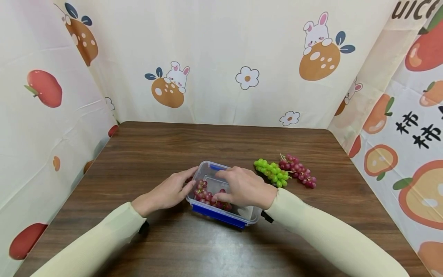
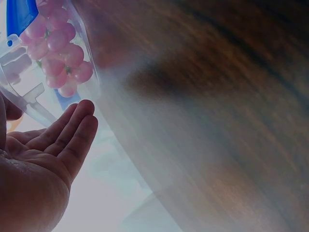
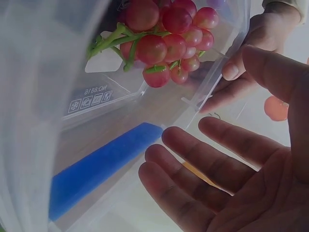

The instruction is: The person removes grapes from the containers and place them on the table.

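A clear plastic container (image 1: 209, 166) with blue side clips stands without a lid on the table, and a bunch of red grapes (image 1: 204, 195) lies at its left end. My left hand (image 1: 173, 188) rests against that left end, its thumb touching the rim; the left wrist view shows the other fingers (image 2: 77, 137) straight alongside. My right hand (image 1: 247, 186) hovers over the container's opening. In the right wrist view its fingers (image 3: 212, 164) are spread and apart from the grapes (image 3: 164, 41), with nothing between them.
A bunch of green grapes (image 1: 273, 172) and another red bunch (image 1: 299, 171) lie beside each other on the brown wooden table (image 1: 166, 142), to the right of the container. Printed cloth curtains (image 1: 221, 46) surround the table's back and sides.
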`<action>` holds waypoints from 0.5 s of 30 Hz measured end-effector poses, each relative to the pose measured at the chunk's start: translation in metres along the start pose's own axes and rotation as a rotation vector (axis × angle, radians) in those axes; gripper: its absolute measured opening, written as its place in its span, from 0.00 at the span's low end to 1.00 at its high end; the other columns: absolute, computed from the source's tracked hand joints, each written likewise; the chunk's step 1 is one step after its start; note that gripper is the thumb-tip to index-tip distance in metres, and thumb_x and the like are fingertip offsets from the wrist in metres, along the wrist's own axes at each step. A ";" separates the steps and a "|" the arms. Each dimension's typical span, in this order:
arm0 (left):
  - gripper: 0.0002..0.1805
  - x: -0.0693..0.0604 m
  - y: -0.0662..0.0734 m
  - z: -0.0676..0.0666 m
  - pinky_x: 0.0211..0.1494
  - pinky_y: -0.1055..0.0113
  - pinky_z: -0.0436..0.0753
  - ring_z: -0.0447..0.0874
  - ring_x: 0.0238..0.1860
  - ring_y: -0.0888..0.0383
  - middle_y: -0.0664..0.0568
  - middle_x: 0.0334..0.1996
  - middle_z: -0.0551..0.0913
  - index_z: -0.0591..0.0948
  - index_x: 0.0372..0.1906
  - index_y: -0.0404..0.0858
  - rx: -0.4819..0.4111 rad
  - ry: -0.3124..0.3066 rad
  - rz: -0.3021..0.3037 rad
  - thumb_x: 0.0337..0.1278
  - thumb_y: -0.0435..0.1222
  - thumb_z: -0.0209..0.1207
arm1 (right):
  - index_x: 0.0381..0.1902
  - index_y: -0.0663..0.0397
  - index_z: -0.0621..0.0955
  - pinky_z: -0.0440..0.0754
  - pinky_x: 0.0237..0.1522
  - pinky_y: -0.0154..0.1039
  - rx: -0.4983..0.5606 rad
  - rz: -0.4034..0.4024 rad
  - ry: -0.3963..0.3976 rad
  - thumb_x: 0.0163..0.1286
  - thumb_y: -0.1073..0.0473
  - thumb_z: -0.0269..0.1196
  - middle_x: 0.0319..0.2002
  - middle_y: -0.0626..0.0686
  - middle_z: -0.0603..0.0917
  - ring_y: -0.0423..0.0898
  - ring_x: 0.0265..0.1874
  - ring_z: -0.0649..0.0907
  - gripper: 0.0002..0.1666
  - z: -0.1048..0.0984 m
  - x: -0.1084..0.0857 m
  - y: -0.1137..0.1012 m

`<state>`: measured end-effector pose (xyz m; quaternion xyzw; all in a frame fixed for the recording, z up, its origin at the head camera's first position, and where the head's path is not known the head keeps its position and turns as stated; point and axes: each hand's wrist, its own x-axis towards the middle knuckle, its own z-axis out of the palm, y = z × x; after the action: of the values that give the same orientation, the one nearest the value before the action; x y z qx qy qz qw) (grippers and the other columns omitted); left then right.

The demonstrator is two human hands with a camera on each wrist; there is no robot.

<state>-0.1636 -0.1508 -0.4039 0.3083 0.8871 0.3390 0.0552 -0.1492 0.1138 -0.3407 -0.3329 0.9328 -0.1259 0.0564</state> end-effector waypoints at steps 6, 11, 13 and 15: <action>0.29 0.000 0.001 -0.001 0.64 0.49 0.79 0.80 0.60 0.53 0.41 0.64 0.79 0.63 0.78 0.32 -0.002 0.001 -0.004 0.79 0.36 0.52 | 0.63 0.52 0.82 0.83 0.32 0.39 0.006 -0.008 -0.024 0.66 0.36 0.70 0.50 0.53 0.87 0.44 0.38 0.83 0.36 0.002 0.004 -0.001; 0.29 0.000 0.001 0.000 0.64 0.50 0.79 0.81 0.60 0.54 0.41 0.64 0.80 0.63 0.78 0.32 -0.007 -0.004 -0.004 0.79 0.36 0.51 | 0.63 0.54 0.81 0.83 0.31 0.37 0.011 -0.014 -0.041 0.66 0.36 0.70 0.48 0.53 0.87 0.42 0.35 0.82 0.37 0.004 0.006 -0.001; 0.29 0.001 0.000 0.001 0.64 0.50 0.79 0.81 0.60 0.54 0.41 0.64 0.80 0.64 0.77 0.33 -0.009 -0.002 -0.003 0.79 0.36 0.51 | 0.64 0.54 0.81 0.84 0.32 0.37 0.008 -0.011 -0.048 0.66 0.36 0.70 0.48 0.53 0.87 0.42 0.35 0.82 0.37 0.005 0.006 -0.001; 0.29 0.001 0.000 0.001 0.64 0.50 0.79 0.81 0.60 0.53 0.41 0.63 0.80 0.63 0.77 0.32 -0.006 0.001 0.003 0.79 0.35 0.51 | 0.64 0.55 0.81 0.84 0.32 0.38 0.001 -0.009 -0.057 0.67 0.36 0.70 0.47 0.53 0.87 0.42 0.35 0.82 0.37 0.004 0.007 -0.001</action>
<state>-0.1638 -0.1500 -0.4042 0.3095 0.8856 0.3418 0.0553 -0.1531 0.1080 -0.3445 -0.3405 0.9293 -0.1171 0.0824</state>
